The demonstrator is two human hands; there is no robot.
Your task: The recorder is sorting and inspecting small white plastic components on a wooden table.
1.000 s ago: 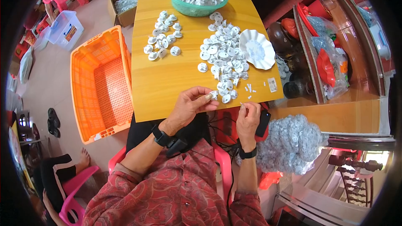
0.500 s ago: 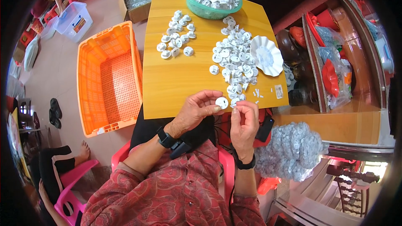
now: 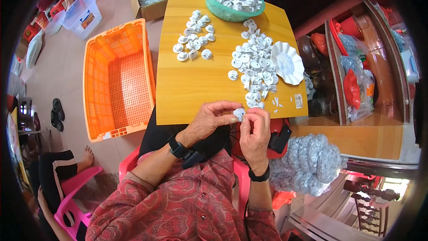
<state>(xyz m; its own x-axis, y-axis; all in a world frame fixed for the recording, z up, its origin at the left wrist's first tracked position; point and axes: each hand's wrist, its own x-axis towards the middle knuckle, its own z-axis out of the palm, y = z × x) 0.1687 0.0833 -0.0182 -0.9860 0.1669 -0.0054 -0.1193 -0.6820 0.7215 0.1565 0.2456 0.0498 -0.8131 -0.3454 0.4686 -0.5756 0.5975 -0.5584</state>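
Note:
Just past the table's near edge, my left hand (image 3: pixel 208 121) pinches a small round white plastic part (image 3: pixel 239 114) between thumb and fingers. My right hand (image 3: pixel 256 137) meets it from the right, its thumb and fingertips closed at the part's edge. Whether a smaller piece is also in those right fingertips cannot be made out. Right beyond the hands lies a long pile of similar white parts (image 3: pixel 253 58). Several tiny white pins (image 3: pixel 276 102) are scattered to the right of the pile's near end. A looser group of white parts (image 3: pixel 192 40) rests at the table's far left.
A green basin (image 3: pixel 219 10) heaped with white parts stands at the table's far edge. Right of the pile is a white fluted dish (image 3: pixel 290 73). An orange crate (image 3: pixel 99 85) sits left of the table (image 3: pixel 191 85). Bagged clear-grey pieces (image 3: pixel 307 163) bulge at my right.
My right hand has come left to the part in my left hand, and their fingertips now meet at it. The round part is turned differently. The view has shifted slightly.

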